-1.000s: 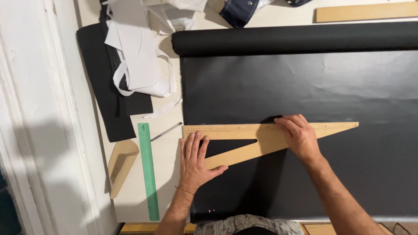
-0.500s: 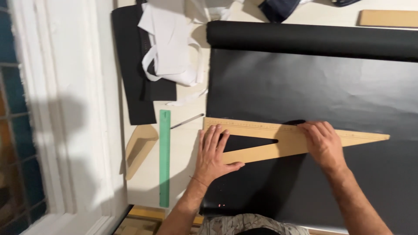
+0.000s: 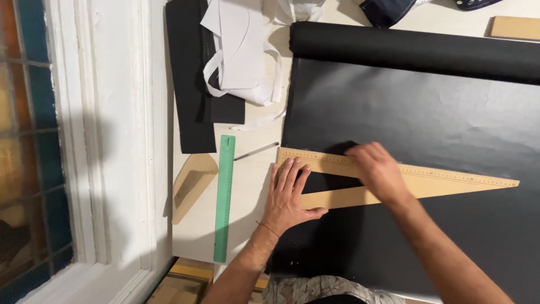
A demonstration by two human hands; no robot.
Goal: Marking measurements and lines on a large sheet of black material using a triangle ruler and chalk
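Centre frame: left hand [image 3: 288, 194], fingers spread flat, and right hand [image 3: 378, 169], fingers loosely bent, pressing wooden triangle ruler [image 3: 444, 181] onto black sheet [image 3: 427, 112].

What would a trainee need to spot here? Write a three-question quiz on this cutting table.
1. True or false: both hands press flat on the triangular wooden set square.
2. Which lies nearest the left hand? A: long green flat ruler; B: rolled end of black fabric; C: white paper pattern pieces.
3. What lies under the triangular wooden set square?

Key
1. True: the right hand rests on it too.
2. A.
3. The unrolled sheet of black fabric.
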